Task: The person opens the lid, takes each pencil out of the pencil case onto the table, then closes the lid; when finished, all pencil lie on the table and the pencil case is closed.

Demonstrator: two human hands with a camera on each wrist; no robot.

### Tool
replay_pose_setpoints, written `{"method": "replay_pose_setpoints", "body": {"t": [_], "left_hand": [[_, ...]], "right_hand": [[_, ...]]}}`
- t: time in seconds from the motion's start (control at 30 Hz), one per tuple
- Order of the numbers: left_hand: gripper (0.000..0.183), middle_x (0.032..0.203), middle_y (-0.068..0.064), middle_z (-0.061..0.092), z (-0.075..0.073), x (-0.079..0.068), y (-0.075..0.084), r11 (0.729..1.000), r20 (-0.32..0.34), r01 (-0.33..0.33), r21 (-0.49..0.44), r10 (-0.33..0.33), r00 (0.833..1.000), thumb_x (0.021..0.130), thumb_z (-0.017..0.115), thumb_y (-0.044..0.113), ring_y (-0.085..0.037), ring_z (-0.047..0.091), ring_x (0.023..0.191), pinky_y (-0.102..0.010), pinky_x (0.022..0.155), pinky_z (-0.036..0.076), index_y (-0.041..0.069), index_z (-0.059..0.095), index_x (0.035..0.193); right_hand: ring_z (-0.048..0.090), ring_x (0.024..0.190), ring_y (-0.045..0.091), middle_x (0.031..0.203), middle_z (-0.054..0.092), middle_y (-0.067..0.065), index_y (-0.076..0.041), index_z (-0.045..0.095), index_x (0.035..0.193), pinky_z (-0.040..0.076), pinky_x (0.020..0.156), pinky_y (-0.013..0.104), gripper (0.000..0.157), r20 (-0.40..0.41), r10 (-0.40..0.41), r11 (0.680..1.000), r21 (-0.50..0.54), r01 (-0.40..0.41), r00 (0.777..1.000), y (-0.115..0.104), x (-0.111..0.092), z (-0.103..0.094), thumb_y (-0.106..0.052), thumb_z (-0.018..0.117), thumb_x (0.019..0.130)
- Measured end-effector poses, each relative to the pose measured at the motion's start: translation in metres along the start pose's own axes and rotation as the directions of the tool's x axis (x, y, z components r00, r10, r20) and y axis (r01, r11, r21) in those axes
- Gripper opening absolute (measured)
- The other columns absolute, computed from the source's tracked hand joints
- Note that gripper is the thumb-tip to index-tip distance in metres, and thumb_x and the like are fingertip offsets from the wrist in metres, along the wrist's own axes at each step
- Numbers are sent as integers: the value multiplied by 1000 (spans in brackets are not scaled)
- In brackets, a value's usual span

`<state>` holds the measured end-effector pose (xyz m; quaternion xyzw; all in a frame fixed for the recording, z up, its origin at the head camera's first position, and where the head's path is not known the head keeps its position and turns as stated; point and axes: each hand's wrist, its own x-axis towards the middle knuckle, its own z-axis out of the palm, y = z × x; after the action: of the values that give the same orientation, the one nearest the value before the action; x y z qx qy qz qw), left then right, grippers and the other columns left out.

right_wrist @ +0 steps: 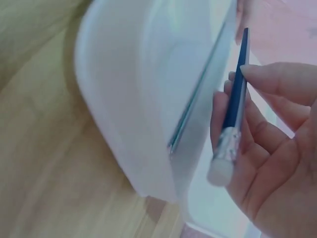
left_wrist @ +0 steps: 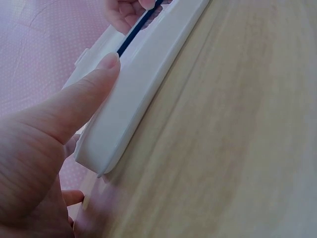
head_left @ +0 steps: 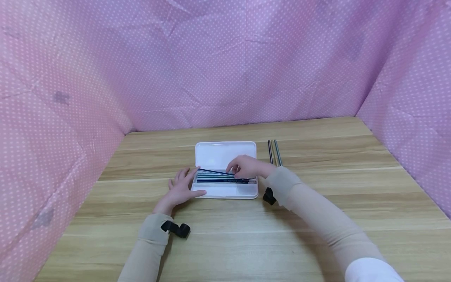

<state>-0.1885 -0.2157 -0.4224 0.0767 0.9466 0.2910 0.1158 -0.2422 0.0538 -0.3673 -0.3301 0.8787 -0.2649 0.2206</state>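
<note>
A white pencil case [head_left: 225, 192] lies with its lid [head_left: 225, 154] laid back. Several dark and green pencils [head_left: 215, 180] lie side by side in its tray. Above them my right hand [head_left: 244, 167] pinches a dark blue pencil [right_wrist: 237, 94] between thumb and fingers. This pencil has a white eraser [right_wrist: 221, 171] in a silvery band and slants across the case. My left hand [head_left: 180, 191] rests at the case's left end, fingers spread, thumb [left_wrist: 89, 94] over the tray. The pencil's far tip is near a left fingertip; I cannot tell whether they touch.
To the right of the case, three loose pencils [head_left: 277, 150] lie on the wooden table [head_left: 232, 243], partly hidden by the right forearm. Pink dotted cloth [head_left: 225, 66] hangs behind and at both sides. A black camera mount [head_left: 177, 229] sits on each wrist.
</note>
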Motion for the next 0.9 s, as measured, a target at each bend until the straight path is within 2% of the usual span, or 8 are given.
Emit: {"method": "replay_pose_setpoints", "body": {"t": [0.13, 0.27, 0.33, 0.43, 0.53, 0.67, 0.77, 0.9], "left_hand": [[91, 155, -22, 9, 0, 0, 0, 1000, -3, -1, -2, 1, 1000, 77, 73, 50, -44, -4, 141, -70, 102, -11, 25, 26, 150], [90, 155, -22, 8, 0, -1, 0, 1000, 0, -9, -4, 9, 1000, 77, 73, 50, -45, -4, 141, -70, 102, -11, 25, 27, 150], [90, 155, -22, 8, -1, -1, 0, 1000, 1, -9, -5, 9, 1000, 77, 73, 49, -44, -5, 141, -70, 102, -10, 26, 26, 150], [90, 155, -22, 8, -1, -2, 1, 1000, 2, -8, -6, 8, 1000, 77, 73, 49, -44, -5, 141, -70, 102, -10, 26, 27, 150], [90, 155, -22, 8, 0, -1, 1, 1000, 3, -3, -3, 3, 1000, 77, 73, 50, -45, -5, 141, -70, 102, -10, 26, 27, 150], [90, 155, -22, 8, 0, -1, 1, 1000, 0, 0, -5, 0, 1000, 77, 73, 50, -45, -5, 141, -70, 102, -11, 26, 27, 150], [89, 155, -22, 8, 0, -1, 1, 1000, -1, -2, -4, 2, 1000, 77, 73, 49, -45, -5, 141, -71, 102, -10, 25, 27, 150], [89, 155, -22, 8, 1, 0, 0, 1000, -1, -7, -1, 7, 1000, 77, 73, 50, -45, -4, 141, -71, 102, -10, 25, 27, 150]], "right_hand": [[59, 92, 18, 95, 65, 6, -8, 67, 114, 49, 80, 29, 28, -14, 28, 998, 65, -27, 1000, 6, -4, -5, -1, 61, 87], [53, 79, 13, 94, 63, 5, -7, 64, 118, 45, 66, 23, 30, -26, 101, 966, 244, -92, 995, 12, -10, -7, -3, 61, 88], [49, 73, 13, 94, 61, 6, -6, 61, 123, 42, 62, 22, 33, -19, 133, 918, 379, -116, 991, 15, -13, -7, -3, 59, 90], [52, 77, 13, 98, 60, 7, -7, 56, 128, 46, 66, 23, 36, -16, 156, 844, 521, -125, 988, 20, -18, -7, -7, 58, 92], [57, 95, 17, 109, 60, 10, -9, 54, 131, 51, 83, 32, 38, -28, 169, 798, 591, -121, 985, 23, -24, -6, -10, 57, 93], [57, 111, 24, 123, 57, 17, -8, 50, 135, 46, 97, 43, 42, -36, 183, 723, 682, -110, 983, 28, -31, -5, -11, 58, 93], [58, 108, 21, 126, 55, 20, -3, 44, 139, 45, 99, 45, 47, -33, 169, 662, 745, -88, 985, 34, -37, -6, -9, 56, 93], [61, 98, 14, 121, 56, 19, 2, 36, 142, 46, 97, 44, 54, -43, 136, 619, 784, -51, 990, 42, -47, -7, -5, 56, 92]]}}
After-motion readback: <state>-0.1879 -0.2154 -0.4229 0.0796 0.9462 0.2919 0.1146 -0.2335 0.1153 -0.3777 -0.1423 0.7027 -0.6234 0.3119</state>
